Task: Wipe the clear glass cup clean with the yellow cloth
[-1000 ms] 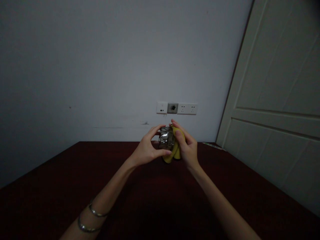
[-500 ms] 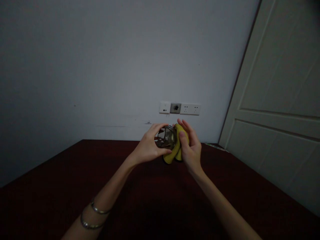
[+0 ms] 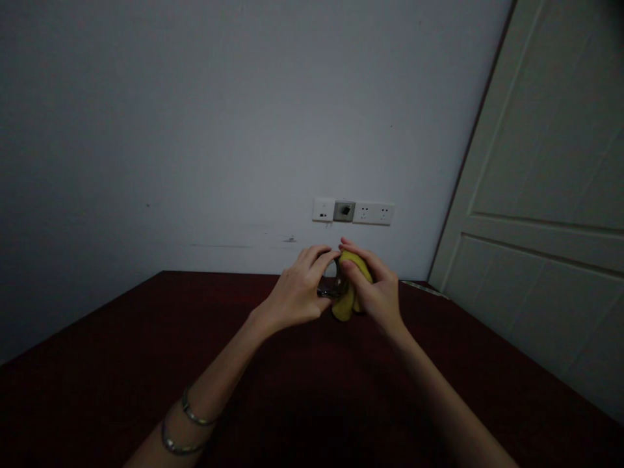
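Above the dark red table point(image 3: 146, 364), my left hand point(image 3: 297, 296) wraps its fingers round a small shiny glass cup point(image 3: 333, 283), most of which is hidden behind the fingers. My right hand point(image 3: 375, 289) presses a folded yellow cloth point(image 3: 347, 300) against the right side of the cup, thumb and fingers closed on the cloth. Both hands meet just above the table's far part, in front of the wall. Two metal bangles point(image 3: 188, 426) sit on my left wrist.
A white wall stands behind the table, with a row of wall sockets point(image 3: 353, 212) just above my hands. A pale panelled door point(image 3: 546, 208) fills the right side. A thin strip point(image 3: 424, 288) lies at the table's far right edge.
My left hand has turned over the cup, so the glass that showed plainly a second ago is now mostly covered. Both hands have drifted slightly right and lower.
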The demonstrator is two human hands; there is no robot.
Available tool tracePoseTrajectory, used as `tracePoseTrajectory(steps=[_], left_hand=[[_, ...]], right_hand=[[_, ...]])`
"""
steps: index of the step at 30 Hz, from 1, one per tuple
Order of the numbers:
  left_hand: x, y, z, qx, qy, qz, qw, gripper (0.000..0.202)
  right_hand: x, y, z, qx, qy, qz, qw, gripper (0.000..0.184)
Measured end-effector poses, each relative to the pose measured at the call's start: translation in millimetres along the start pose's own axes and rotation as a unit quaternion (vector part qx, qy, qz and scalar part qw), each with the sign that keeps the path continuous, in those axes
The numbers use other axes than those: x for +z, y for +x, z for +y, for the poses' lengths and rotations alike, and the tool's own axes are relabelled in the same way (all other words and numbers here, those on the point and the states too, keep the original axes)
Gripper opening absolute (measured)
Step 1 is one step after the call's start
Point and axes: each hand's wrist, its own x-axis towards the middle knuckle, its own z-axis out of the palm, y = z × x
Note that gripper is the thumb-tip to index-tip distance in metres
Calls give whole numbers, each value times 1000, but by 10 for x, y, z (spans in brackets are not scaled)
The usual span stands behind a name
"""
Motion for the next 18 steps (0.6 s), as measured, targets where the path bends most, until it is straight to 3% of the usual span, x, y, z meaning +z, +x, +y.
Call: tracePoseTrajectory(steps=[3, 8, 10, 18], left_hand=[[13, 6, 8, 2, -28, 6, 1000, 67], [47, 16, -58, -37, -98, 61, 993, 66], [38, 21, -57, -54, -119, 67, 989, 68], [-25, 31, 6, -103, -173, 36, 979, 77]], right_hand=[[-6, 13, -3, 25, 20, -2, 999, 23], [23, -69, -63, -94, -20, -53, 994, 28], [39, -85, -82, -110, -13, -55, 992, 29], [12, 3, -40, 22, 108, -2, 994, 19]])
